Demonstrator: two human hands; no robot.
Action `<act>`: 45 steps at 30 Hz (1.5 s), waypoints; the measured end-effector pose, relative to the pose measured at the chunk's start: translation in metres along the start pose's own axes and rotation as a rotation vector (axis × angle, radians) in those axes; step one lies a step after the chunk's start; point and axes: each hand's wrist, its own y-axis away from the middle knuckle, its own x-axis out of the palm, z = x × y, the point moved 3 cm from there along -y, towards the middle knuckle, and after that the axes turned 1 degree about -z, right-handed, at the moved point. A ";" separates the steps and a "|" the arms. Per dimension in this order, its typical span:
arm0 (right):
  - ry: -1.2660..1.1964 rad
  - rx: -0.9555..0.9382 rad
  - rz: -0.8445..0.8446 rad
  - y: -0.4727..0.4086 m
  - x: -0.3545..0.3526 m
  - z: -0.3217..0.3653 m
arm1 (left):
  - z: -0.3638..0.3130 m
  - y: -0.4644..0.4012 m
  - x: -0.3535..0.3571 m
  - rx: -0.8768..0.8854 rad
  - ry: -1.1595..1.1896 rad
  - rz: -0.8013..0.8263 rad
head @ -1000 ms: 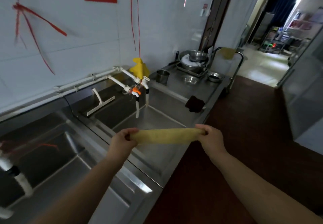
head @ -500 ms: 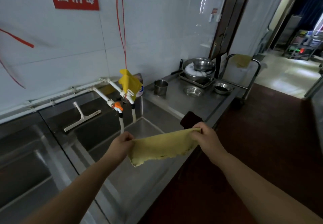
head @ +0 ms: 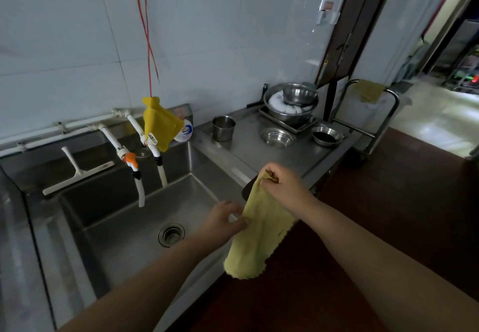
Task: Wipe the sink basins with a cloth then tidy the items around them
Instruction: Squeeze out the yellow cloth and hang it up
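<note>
**A:** What are your hands holding?

**B:** Your right hand (head: 282,189), just right of the frame's centre, pinches the top corner of a yellow cloth (head: 259,235) between curled fingers and thumb. The cloth hangs down from that pinch, its ragged lower edge ending low in the centre of the frame. Your left hand (head: 223,221) pinches the cloth's left edge partway down, thumb against fingers.

**A:** Where is the cloth against the sink?

**B:** It hangs in the air over the front right corner of the steel sink basin (head: 124,228), which fills the lower left of the frame. The drain (head: 171,234) sits just left of your left hand.

**A:** And beyond that?

**B:** Behind the basin, two white taps (head: 134,160) reach out from the wall, and a second yellow cloth (head: 160,124) hangs on a red string above them. A white squeegee (head: 75,173) lies on the ledge at left. On the steel counter (head: 259,150) at upper right stand a metal cup (head: 223,128), two small metal bowls (head: 278,137), and a large bowl stack (head: 291,103) on a tray.
</note>
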 end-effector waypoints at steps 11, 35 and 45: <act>-0.255 0.478 -0.199 -0.074 0.019 -0.090 | -0.018 -0.095 -0.030 -0.090 0.225 -0.203; 0.085 -0.138 0.209 -0.290 0.109 -0.135 | 0.079 -0.250 -0.078 -0.383 -0.157 -0.510; 0.155 -0.478 0.620 -0.387 0.142 -0.144 | 0.088 -0.341 -0.082 -0.436 -0.223 -0.520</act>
